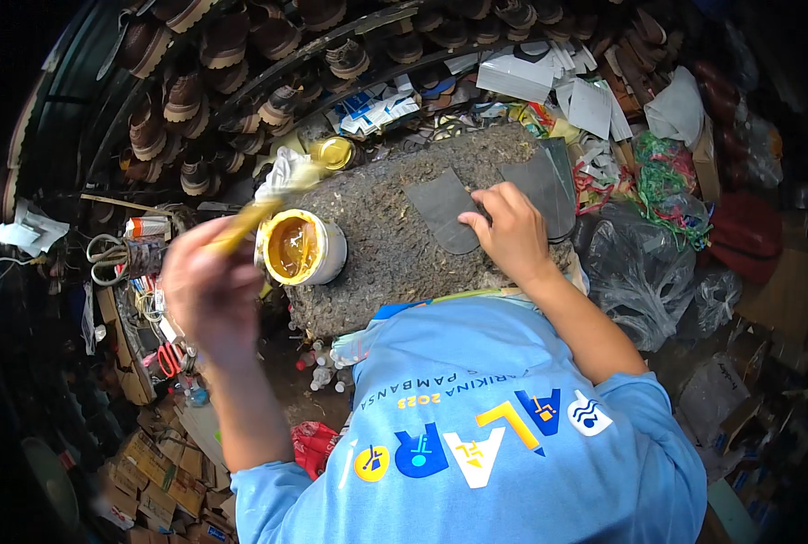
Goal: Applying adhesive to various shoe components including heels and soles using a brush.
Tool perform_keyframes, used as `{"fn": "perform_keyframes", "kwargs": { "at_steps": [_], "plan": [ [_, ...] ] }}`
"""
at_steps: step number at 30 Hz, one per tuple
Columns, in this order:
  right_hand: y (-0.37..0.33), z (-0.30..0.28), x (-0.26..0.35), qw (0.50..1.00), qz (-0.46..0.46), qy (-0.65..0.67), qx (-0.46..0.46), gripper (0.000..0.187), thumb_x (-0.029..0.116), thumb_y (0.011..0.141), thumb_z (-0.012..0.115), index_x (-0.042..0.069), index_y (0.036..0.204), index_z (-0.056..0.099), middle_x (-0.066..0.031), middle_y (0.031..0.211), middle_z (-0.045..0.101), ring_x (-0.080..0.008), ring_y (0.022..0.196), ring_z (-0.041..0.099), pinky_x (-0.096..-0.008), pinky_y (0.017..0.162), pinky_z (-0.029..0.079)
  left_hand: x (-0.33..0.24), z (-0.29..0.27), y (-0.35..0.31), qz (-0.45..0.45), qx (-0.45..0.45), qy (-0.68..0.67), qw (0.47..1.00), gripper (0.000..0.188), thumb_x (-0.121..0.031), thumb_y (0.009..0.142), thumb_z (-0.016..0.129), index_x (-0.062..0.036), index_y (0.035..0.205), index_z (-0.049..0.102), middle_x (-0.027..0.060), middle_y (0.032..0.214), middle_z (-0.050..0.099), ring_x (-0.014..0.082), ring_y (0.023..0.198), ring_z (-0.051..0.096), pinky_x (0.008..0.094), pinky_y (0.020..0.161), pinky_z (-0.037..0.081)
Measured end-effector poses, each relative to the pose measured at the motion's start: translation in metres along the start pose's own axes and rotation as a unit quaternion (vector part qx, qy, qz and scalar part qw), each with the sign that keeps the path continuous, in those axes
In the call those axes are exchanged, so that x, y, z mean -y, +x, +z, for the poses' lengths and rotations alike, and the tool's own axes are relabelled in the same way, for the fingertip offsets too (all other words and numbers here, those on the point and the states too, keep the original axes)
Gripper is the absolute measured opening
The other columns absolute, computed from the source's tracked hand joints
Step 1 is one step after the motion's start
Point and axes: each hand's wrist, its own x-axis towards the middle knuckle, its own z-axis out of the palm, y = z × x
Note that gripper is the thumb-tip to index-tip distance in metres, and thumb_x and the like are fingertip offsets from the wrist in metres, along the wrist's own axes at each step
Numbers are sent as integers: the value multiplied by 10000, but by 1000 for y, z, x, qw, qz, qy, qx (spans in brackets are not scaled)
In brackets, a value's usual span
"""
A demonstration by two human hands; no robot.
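My left hand [209, 290], smeared by motion, is closed around a brush with a yellow handle [245, 222]. Its blurred bristle end points up and right, past the rim of a white pot [333, 249]. Amber, glue-like liquid [292, 247] fills part of that pot, and yellow residue coats its rim. A dark grey sole-shaped piece [442, 208] lies flat on the rough work block [377, 227]. My right hand [513, 231] rests at its right side, thumb and forefinger apart, touching the piece. More grey pieces [549, 186] overlap beyond that hand, partly hidden by it.
Brown shoes [227, 41] crowd the racks at the far left. An open yellow-coated tin [334, 152] sits behind the pot. Black plastic bags [640, 272] are right of the block; white sheets [517, 77] lie behind. Red-handled scissors [168, 358] and cardboard pieces [155, 471] are at left.
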Motion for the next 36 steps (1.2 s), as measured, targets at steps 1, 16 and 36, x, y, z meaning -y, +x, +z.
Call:
{"fn": "perform_keyframes", "kwargs": {
  "at_steps": [1,16,36],
  "plan": [
    [-5,-4,1,999,-38,-18,-14,235,184,820,819,50,990,726,-80,957,656,-297,840,646,-416,709,543,23,22,-1,11,19,102,995,239,-69,909,670,83,1087,717,134,919,719,138,692,643,238,618,532],
    [-45,-24,4,994,-107,0,35,229,253,809,795,87,964,767,32,973,659,-212,842,525,-357,741,459,102,140,0,131,246,461,843,102,-86,818,717,8,785,697,187,734,680,359,652,689,431,609,549],
    [-44,-23,-2,995,-85,34,47,237,231,796,807,82,979,783,37,983,684,-203,832,540,-340,734,477,109,160,40,11,200,535,821,192,-137,853,676,40,866,750,168,671,693,220,587,676,339,604,532]
  ]
}}
